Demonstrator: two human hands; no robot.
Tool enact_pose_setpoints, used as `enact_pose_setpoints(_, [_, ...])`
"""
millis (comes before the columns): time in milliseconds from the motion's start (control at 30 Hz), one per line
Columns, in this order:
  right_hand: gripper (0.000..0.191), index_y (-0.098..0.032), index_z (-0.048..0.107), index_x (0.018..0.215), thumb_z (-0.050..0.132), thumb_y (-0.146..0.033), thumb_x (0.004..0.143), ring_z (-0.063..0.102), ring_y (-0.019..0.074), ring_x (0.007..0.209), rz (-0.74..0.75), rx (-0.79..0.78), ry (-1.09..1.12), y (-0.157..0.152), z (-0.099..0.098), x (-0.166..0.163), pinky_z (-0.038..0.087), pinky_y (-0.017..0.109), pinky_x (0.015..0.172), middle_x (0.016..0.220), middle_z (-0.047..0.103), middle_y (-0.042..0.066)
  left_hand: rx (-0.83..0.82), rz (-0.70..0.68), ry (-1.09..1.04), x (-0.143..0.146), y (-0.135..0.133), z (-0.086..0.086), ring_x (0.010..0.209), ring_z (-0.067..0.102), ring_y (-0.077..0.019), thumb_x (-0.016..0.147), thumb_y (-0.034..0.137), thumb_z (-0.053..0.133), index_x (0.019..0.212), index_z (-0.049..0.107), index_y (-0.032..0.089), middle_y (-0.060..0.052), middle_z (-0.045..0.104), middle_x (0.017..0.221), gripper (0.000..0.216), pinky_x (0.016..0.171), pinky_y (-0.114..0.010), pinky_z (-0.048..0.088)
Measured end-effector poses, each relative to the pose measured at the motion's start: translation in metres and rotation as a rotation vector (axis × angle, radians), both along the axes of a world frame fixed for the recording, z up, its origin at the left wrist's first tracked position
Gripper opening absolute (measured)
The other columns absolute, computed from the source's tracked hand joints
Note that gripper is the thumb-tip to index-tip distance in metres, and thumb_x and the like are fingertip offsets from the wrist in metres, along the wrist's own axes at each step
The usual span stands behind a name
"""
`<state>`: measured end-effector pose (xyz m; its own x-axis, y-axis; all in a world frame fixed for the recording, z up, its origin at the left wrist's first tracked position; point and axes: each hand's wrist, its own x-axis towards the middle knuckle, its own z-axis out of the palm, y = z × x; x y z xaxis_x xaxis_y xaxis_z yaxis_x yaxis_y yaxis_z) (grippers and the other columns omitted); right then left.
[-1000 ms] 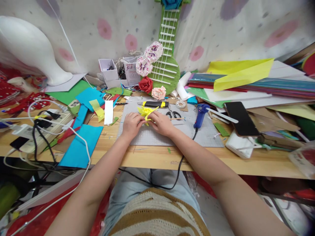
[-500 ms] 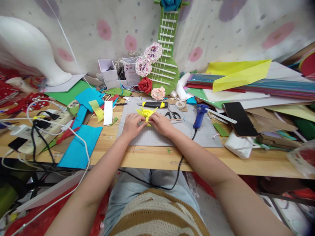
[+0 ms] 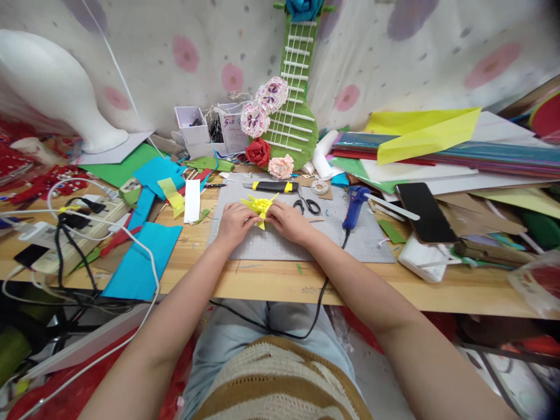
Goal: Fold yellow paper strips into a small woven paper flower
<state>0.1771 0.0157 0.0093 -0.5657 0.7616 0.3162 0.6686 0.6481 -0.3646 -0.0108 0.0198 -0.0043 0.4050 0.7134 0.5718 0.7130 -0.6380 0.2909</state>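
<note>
Between my hands is a yellow paper flower (image 3: 261, 205) with pointed petals, held just over the grey cutting mat (image 3: 280, 248). My left hand (image 3: 237, 223) pinches its left side, fingers closed. On the opposite side, my right hand (image 3: 286, 220) grips a petal between thumb and fingers. Just beyond the flower lies a black and yellow utility knife (image 3: 275, 186). Black-handled scissors (image 3: 312, 206) rest right of my right hand, near a roll of white tape (image 3: 319, 186). The fingertips partly hide the flower's lower edge.
A blue glue gun (image 3: 355, 209) lies on the mat's right, its cord running over the table edge to my lap. Beyond it are a phone (image 3: 426, 212) and stacked paper. Leftward are blue paper (image 3: 146, 261) and a power strip (image 3: 81, 233). A green paper guitar (image 3: 297, 125) stands behind.
The yellow flower has turned slightly in my fingers, and a pointed petal now shows downward between my hands. Both hands keep nearly the same place.
</note>
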Motion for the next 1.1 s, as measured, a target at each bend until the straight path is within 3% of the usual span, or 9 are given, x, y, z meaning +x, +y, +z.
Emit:
enact_pose_setpoints(233, [0.011,-0.015,0.054,0.086,0.044,-0.019,0.088,0.051,0.0161,0.081,-0.103,0.008,0.021,-0.001,0.001,-0.004,0.038,0.026,0.070,0.091,0.056,0.008,0.141,0.218,-0.063,0.013,-0.014,0.007,0.080,0.054,-0.0204,0.074,0.048,0.060,0.078,0.058,0.021,-0.003,0.063,0.078,0.027,0.077,-0.036,0.034])
enact_pose_setpoints(333, [0.011,-0.016,0.054,0.086,0.044,-0.019,0.088,0.051,0.0166,0.083,-0.155,0.020,0.031,-0.002,0.001,-0.006,0.038,0.026,0.071,0.091,0.057,0.008,0.170,0.172,0.019,0.020,-0.019,0.007,0.080,0.053,-0.0218,0.071,0.047,0.062,0.080,0.057,0.021,-0.004,0.062,0.076,0.028,0.078,-0.038,0.033])
enact_pose_setpoints(467, [0.012,-0.016,0.055,0.088,0.045,-0.020,0.088,0.052,0.0172,0.084,-0.203,0.007,0.010,-0.002,0.001,-0.007,0.038,0.026,0.069,0.094,0.058,0.008,0.224,0.194,0.116,0.025,-0.018,0.001,0.079,0.053,-0.0216,0.078,0.032,0.055,0.078,0.058,0.021,-0.005,0.063,0.074,0.011,0.078,-0.039,0.032])
enact_pose_setpoints(667, [0.015,-0.016,0.055,0.091,0.041,-0.020,0.089,0.053,0.0178,0.085,-0.252,0.009,0.025,-0.001,0.001,-0.006,0.038,0.026,0.069,0.097,0.058,0.009,0.288,0.162,0.215,0.029,-0.018,-0.005,0.068,0.052,-0.0184,0.083,0.026,0.048,0.062,0.054,0.020,-0.003,0.061,0.063,0.022,0.071,-0.036,0.032])
enact_pose_setpoints(800, [0.013,-0.015,0.055,0.091,0.043,-0.020,0.089,0.053,0.0170,0.086,-0.206,0.001,0.030,0.000,0.001,-0.004,0.038,0.025,0.069,0.097,0.058,0.009,0.246,0.117,0.190,0.030,-0.023,-0.003,0.070,0.051,-0.0185,0.080,0.034,0.053,0.064,0.054,0.020,-0.003,0.061,0.066,0.021,0.072,-0.037,0.031])
enact_pose_setpoints(967, [0.008,-0.015,0.055,0.089,0.048,-0.018,0.086,0.054,0.0170,0.085,-0.117,-0.006,0.002,0.003,0.000,0.001,0.039,0.025,0.070,0.096,0.058,0.008,0.205,0.200,0.051,0.019,-0.020,0.004,0.078,0.051,-0.0191,0.080,0.038,0.054,0.079,0.058,0.020,-0.003,0.062,0.076,0.019,0.074,-0.036,0.029])
enact_pose_setpoints(1100, [0.007,-0.015,0.055,0.087,0.049,-0.017,0.085,0.053,0.0170,0.084,-0.042,0.008,0.011,0.006,-0.001,0.004,0.041,0.026,0.072,0.094,0.057,0.008,0.229,0.199,0.058,0.011,-0.014,0.001,0.085,0.049,-0.0193,0.079,0.044,0.057,0.083,0.062,0.022,-0.004,0.061,0.086,0.022,0.076,-0.035,0.028])
